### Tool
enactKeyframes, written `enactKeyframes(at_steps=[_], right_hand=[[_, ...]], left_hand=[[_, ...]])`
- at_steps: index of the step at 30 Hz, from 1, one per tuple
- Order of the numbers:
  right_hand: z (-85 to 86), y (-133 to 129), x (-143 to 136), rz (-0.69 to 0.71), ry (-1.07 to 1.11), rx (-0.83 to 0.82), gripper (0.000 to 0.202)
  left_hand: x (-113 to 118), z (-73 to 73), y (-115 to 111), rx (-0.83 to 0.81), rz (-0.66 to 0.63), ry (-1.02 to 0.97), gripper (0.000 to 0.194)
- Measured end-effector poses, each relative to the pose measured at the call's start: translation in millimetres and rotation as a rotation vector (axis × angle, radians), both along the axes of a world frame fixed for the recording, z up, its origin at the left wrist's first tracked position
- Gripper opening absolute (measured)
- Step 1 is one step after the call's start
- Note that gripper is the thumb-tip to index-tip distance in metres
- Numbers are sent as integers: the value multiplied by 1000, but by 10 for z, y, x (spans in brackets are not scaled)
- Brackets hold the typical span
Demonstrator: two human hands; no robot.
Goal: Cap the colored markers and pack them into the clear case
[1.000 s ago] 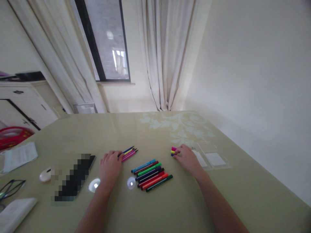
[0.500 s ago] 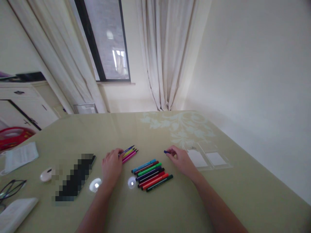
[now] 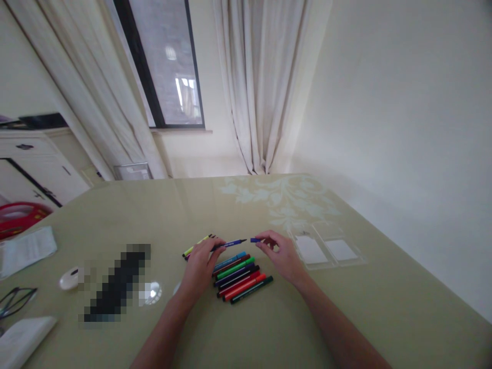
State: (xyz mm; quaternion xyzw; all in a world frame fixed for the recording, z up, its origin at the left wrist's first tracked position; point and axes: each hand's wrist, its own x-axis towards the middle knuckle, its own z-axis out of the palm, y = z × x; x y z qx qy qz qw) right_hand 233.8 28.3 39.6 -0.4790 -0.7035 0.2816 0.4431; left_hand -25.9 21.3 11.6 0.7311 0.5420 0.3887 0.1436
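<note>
Between its fingers, my left hand (image 3: 202, 261) holds an uncapped blue marker (image 3: 233, 243), its dark tip pointing right. A small blue cap (image 3: 254, 240) is pinched in my right hand (image 3: 280, 252), just right of that tip and apart from it. Below lies a slanted row of capped markers, among them a light green one (image 3: 235, 267), an orange one (image 3: 245, 287) and a dark green one (image 3: 251, 290). Behind my left hand, uncapped markers, one of them yellow (image 3: 197, 245), lie partly hidden.
A clear open case (image 3: 338, 264) with white inserts lies at the right. On the left are a white mouse (image 3: 71, 278), a pixelated dark object (image 3: 117, 284), a face mask (image 3: 31, 251), glasses (image 3: 17, 302) and a white object (image 3: 26, 338).
My left hand has moved right, lifting the blue marker away from the uncapped ones towards the cap. My right hand still holds the cap, shifted slightly left.
</note>
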Motion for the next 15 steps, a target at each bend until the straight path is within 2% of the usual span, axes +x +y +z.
enactKeyframes(at_steps=[8,15], right_hand=[[-48,12,-36,79,15,2,17],[-112,30,-26,74,99,-4,14]], left_hand=[[70,2,-36,-21,-51,-13,24],[152,14,-98,-90,-95,-86,25]])
